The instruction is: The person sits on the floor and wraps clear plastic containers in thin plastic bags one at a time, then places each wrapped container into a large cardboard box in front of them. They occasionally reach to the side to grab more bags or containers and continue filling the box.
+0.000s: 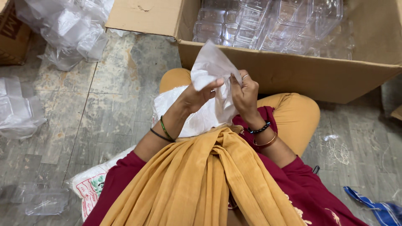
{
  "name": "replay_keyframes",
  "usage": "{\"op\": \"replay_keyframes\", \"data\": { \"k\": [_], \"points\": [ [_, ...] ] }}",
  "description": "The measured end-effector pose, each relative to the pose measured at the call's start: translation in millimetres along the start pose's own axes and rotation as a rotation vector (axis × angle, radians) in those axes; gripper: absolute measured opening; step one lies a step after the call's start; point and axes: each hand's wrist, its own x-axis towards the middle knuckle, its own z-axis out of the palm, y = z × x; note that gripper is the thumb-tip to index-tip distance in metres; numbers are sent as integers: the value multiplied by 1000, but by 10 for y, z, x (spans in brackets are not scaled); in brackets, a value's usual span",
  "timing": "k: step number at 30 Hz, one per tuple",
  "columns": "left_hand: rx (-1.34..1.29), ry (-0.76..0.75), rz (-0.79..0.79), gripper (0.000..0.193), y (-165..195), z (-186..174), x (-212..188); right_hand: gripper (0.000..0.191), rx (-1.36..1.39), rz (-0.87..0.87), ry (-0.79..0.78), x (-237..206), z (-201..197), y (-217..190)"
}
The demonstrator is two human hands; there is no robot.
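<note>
Plastic bag, thin and translucent white, stands up between the two hands in the head view, in front of the person's chest and just short of the near wall of a big cardboard box. The left hand grips the bag's lower left side, thumb laid across the film and fingers curled behind it. The right hand pinches the right edge, fingers bent and pressed together on the plastic; a ring shows on one finger. The bag's top corner rises above both hands, and its lower part hangs down between them, touching both.

Under the hands, on the lap, lies a white sack, bunched up; whether the bag touches it is hard to tell, as white runs into white there. A mustard scarf hangs over the person's front. Bangles sit on the right wrist, thin bands on the left.

The box holds clear plastic trays, stacked and tilted. On the stone floor, more clear plastic packs lie at the upper left, well apart from the hands, and another pile at the left edge. A printed sack lies by the left knee, and a blue strip at the lower right.
</note>
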Motion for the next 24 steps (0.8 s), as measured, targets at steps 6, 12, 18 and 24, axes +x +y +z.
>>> {"op": "replay_keyframes", "data": {
  "k": [6, 12, 18, 24],
  "points": [
    [106, 80, 36, 51, -43, 201, -7, 34, -193, -130, 31, -14, -20, -105],
    [452, 170, 517, 56, -362, 514, -71, 40, -300, -226, 90, -14, -88, 19],
    [-20, 352, 536, 24, -50, 116, 246, 42, 1, 127, -1, -262, -67, 270],
    [560, 411, 613, 31, 18, 400, -44, 51, 343, -35, -314, 61, -292, -29]
  ]
}}
